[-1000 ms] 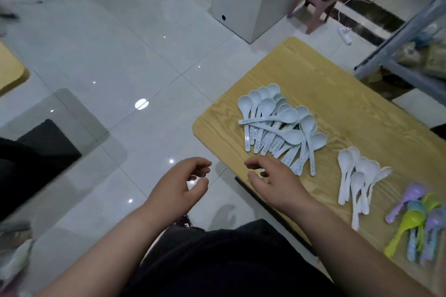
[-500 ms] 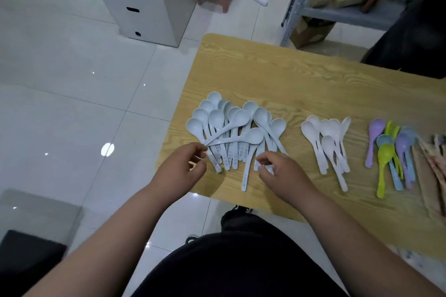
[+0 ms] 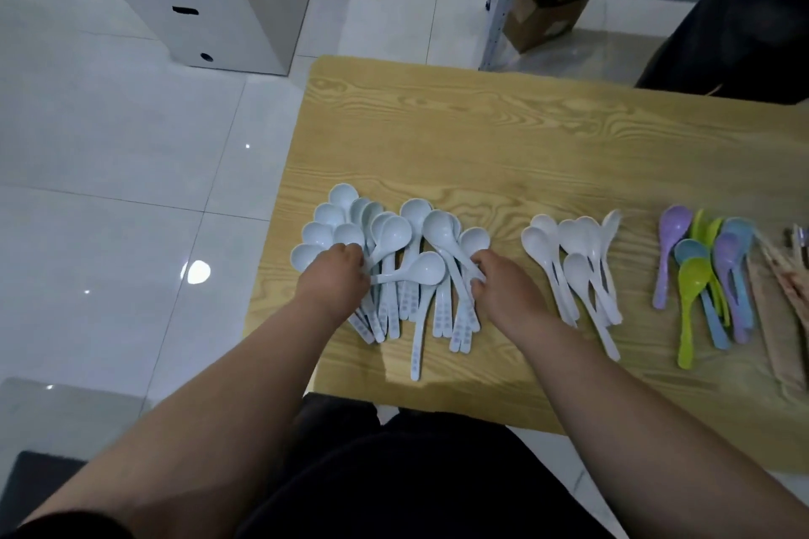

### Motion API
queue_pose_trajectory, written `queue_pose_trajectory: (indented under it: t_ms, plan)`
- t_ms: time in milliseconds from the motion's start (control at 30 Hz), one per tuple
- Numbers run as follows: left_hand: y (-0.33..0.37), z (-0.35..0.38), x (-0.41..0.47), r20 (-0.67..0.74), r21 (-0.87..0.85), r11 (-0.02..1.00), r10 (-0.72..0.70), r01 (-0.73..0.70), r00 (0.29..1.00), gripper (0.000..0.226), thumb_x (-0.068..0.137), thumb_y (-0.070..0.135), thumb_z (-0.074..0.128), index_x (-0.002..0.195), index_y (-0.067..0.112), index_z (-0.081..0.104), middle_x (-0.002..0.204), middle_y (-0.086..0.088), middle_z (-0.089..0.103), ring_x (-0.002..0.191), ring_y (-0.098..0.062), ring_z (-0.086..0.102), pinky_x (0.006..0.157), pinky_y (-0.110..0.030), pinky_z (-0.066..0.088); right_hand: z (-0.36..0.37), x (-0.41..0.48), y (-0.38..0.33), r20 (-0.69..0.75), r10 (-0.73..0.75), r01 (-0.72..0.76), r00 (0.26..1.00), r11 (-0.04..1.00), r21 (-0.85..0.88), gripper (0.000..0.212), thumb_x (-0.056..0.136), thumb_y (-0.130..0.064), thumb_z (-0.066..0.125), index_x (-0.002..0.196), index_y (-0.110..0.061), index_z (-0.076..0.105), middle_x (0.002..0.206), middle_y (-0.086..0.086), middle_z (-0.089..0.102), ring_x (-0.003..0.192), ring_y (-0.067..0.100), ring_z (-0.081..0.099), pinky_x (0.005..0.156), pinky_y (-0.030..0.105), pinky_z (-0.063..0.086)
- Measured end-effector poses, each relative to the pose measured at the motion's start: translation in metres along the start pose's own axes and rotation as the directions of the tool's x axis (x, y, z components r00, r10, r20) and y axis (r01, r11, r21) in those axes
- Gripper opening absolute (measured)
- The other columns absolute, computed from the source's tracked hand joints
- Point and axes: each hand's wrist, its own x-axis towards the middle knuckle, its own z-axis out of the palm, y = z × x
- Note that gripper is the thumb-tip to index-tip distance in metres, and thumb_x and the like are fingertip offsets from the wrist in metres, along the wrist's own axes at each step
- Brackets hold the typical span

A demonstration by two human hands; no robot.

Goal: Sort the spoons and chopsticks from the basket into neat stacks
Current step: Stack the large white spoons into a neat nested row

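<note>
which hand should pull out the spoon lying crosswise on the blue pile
Left, probably: the crosswise spoon has its handle end at the left hand; the right hand sits beyond its bowl, on other handles.

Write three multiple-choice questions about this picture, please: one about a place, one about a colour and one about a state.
1. Where do the coloured spoons lie?
A. right of the white spoons
B. between the two hands
C. on the floor

2. Which colour is the coloured spoon that reaches nearest to the person?
A. red
B. lime green
C. black

3. What are the left hand and the right hand doing?
A. resting in the lap
B. gripping the pale blue spoons
C. holding chopsticks

Answers:
1 A: they lie toward the right end of the table, past the white group.
2 B: the handle end of the lime green spoon is lowest in the view.
3 B: the fingers of both hands curl onto that pile.
</note>
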Motion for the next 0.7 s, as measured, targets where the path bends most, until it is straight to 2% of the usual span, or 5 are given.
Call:
queue_pose_trajectory:
  t_ms: [167,300,433,600,700]
  plan:
    - [-0.013,-0.002,0.007,0.019,-0.103,0.992,0.079,-0.077,0.997,0.029,0.085,0.012,0.059,0.066,0.017,0.037,0.07,0.0,0.043,0.064,-0.019,0.043,0.049,-0.029,0.023,0.001,-0.012,-0.01,-0.135,0.116,-0.104,0.984,0.99,0.095,0.008,0.095,-0.017,0.048,0.091,-0.017,0.054,0.089,0.001,0.053,0.074,0.019,0.052,0.058,0.033,0.035]
    - [-0.016,-0.003,0.0,-0.032,-0.174,0.964,0.197,-0.2,0.98,0.027,0.092,0.007,0.053,0.074,0.015,0.035,0.073,0.003,0.036,0.065,-0.019,0.038,0.054,-0.03,0.026,0.01,-0.037,-0.022,-0.208,0.208,-0.153,0.956,0.956,0.25,0.012,0.093,-0.018,0.052,0.084,-0.025,0.047,0.085,-0.001,0.053,0.069,0.015,0.052,0.054,0.03,0.034]
    - [-0.009,0.001,-0.004,-0.003,-0.18,0.919,0.355,-0.35,0.935,0.014,0.093,0.003,0.049,0.092,0.011,0.037,0.078,0.003,0.034,0.063,-0.017,0.033,0.062,-0.034,0.029,0.022,-0.057,-0.037,-0.247,0.302,-0.193,0.921,0.903,0.383,0.004,0.093,-0.017,0.056,0.089,-0.019,0.055,0.087,0.0,0.06,0.076,0.018,0.059,0.058,0.031,0.043]
    - [-0.006,0.006,0.006,0.153,0.068,0.887,0.442,-0.456,0.884,0.022,0.092,0.014,0.059,0.109,0.003,0.051,0.109,-0.013,0.052,0.096,-0.031,0.052,0.072,-0.032,0.034,0.032,-0.077,-0.055,-0.233,0.383,-0.232,0.894,0.84,0.492,0.005,0.093,-0.016,0.056,0.095,-0.02,0.056,0.093,-0.003,0.062,0.083,0.016,0.061,0.065,0.03,0.049]
    - [-0.003,-0.001,0.006,0.171,0.114,0.87,0.458,-0.48,0.872,0.013,0.094,0.013,0.055,0.105,0.005,0.052,0.109,-0.012,0.056,0.1,-0.031,0.055,0.071,-0.031,0.034,0.033,-0.088,-0.07,-0.233,0.406,-0.209,0.884,0.788,0.579,0.01,0.094,-0.015,0.057,0.099,-0.023,0.057,0.095,-0.008,0.062,0.081,0.008,0.059,0.059,0.02,0.043]
